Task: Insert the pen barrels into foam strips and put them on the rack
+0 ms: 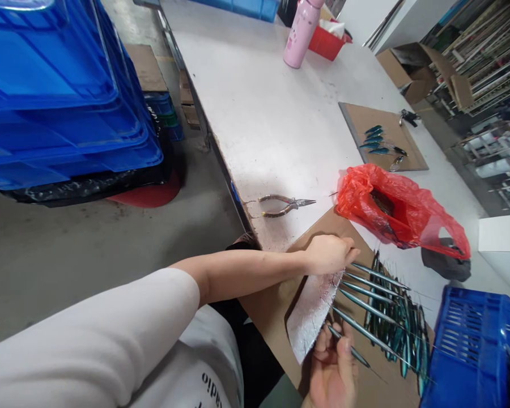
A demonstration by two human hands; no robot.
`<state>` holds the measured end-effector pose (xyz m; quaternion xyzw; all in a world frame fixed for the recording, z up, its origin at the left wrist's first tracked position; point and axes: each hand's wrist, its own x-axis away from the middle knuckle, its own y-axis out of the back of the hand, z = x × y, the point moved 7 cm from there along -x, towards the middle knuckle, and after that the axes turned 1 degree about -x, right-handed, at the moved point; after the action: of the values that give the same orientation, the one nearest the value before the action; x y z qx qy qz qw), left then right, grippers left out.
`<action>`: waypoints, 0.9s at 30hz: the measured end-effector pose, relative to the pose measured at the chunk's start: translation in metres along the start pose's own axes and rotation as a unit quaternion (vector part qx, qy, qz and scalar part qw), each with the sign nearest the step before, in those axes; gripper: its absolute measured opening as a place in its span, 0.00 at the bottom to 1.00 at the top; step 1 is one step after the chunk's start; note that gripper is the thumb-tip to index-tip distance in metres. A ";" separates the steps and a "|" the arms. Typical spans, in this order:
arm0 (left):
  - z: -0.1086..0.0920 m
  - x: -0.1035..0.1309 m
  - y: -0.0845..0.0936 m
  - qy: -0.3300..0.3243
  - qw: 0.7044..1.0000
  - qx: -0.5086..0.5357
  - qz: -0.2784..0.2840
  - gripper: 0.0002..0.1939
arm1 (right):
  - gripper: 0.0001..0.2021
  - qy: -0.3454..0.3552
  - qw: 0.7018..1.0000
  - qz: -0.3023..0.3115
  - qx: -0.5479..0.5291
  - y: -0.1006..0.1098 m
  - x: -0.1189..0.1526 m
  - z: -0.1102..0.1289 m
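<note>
White sleeve (110,334) nearest my camera, lower left; it leads to the left hand (329,255), closed in a fist on the far end of a silvery strip (312,323). Right hand (331,362) at the near end, half curled, a slim dark piece (353,352) between thumb and fingers; I cannot tell whether its tip meets the strip. Four similar spikes (372,307) fan rightward from the strip's edge, over brown cardboard (272,317) and partly across a teal pile (403,323). My judgement for this step: hold the far end firm so the strip doesn't twist, grip the piece by its body rather than its fine wire, and line it up with its neighbours, well spaced. Wires could snag in the pile; I'd work slightly clear of it. Pliers (295,204) lie farther off to the left, out of the way.
</note>
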<state>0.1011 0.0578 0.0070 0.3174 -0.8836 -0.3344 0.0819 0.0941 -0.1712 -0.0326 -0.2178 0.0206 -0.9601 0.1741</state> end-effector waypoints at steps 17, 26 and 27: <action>-0.001 0.001 0.002 -0.005 1.000 -0.021 -0.012 0.18 | 0.12 0.034 0.997 0.018 0.074 -0.004 0.002 0.013; -0.002 0.000 0.000 -0.007 0.999 -0.037 -0.017 0.18 | 0.16 0.054 0.993 -0.006 0.109 -0.002 0.000 0.013; -0.002 0.001 0.001 -0.006 0.999 -0.036 -0.015 0.18 | 0.17 0.057 0.993 -0.009 0.105 -0.003 0.000 0.014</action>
<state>0.1009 0.0568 0.0088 0.3254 -0.8665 -0.3694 0.0826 0.0986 -0.1678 -0.0194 -0.1433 -0.0724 -0.9694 0.1858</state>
